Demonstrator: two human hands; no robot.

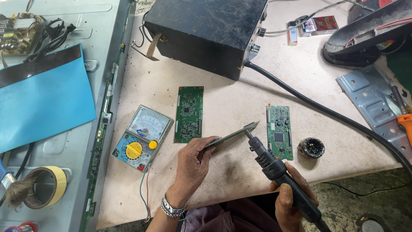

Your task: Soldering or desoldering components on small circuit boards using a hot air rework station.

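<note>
- Far left, a roll of pale yellow tape (48, 185) sits on the grey metal back panel (77, 141), with a sheet of blue plastic (43, 96) lying above it.
- Next along, on the pale worktable (231, 107), there's the analogue multimeter (143, 137) with its blue body and yellow dial, face up and tilted.
- Just right of the meter, a long green circuit board (189, 114) lies flat, apart from my fingers.
- Here's my left hand (192, 165), metal watch band at the wrist, fingers pinched on the near end of a thin green circuit board (234, 134), holding it edge-on and raised off the table.
- At that board's far end, the tip of the black soldering iron (274, 169) is touching or right beside the edge; I cannot tell which.
- My right hand (288, 201) is wrapped tight round the iron's handle, low near the table's front edge.
- Just beyond the iron, a smaller green circuit board (280, 131) rests flat.
- Right of that, a small round tin of dark flux (311, 147), open.
- Behind everything, a big black metal box (206, 32), and a thick black cable (326, 111) running from it to the right.
</note>
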